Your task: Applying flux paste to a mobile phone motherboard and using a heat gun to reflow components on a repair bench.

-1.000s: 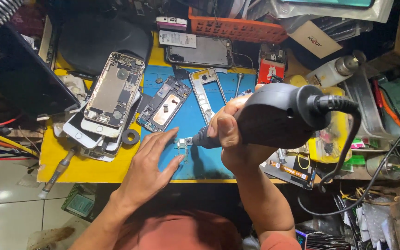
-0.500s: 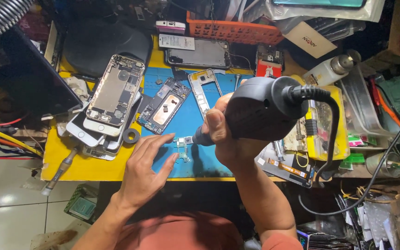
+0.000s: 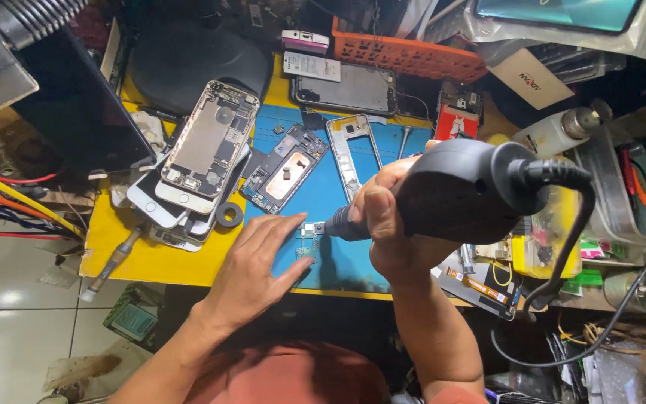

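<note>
Black hot-air tool [image 3: 458, 191] gripped in right hand [image 3: 383, 224], nozzle over small board [image 3: 308, 236]; left hand [image 3: 256, 273] fingers spread flat beside it.

The stacked phones [image 3: 192, 176] lie left of the mat [image 3: 338, 254], the basket [image 3: 405, 54] behind it.

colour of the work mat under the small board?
Blue, with a yellow tabletop around it. The work mat shows best in the head view, the only one.

Dark tablet screen [image 3: 76, 112] at 10 o'clock, rect., leaning off bench edge; white label [image 3: 312, 66] at 12, on a phone back; tan card box [image 3: 530, 78] at 1-2; red packet [image 3: 454, 123] just below 1; teal screen in clear bag [image 3: 562, 11] top right.
</note>
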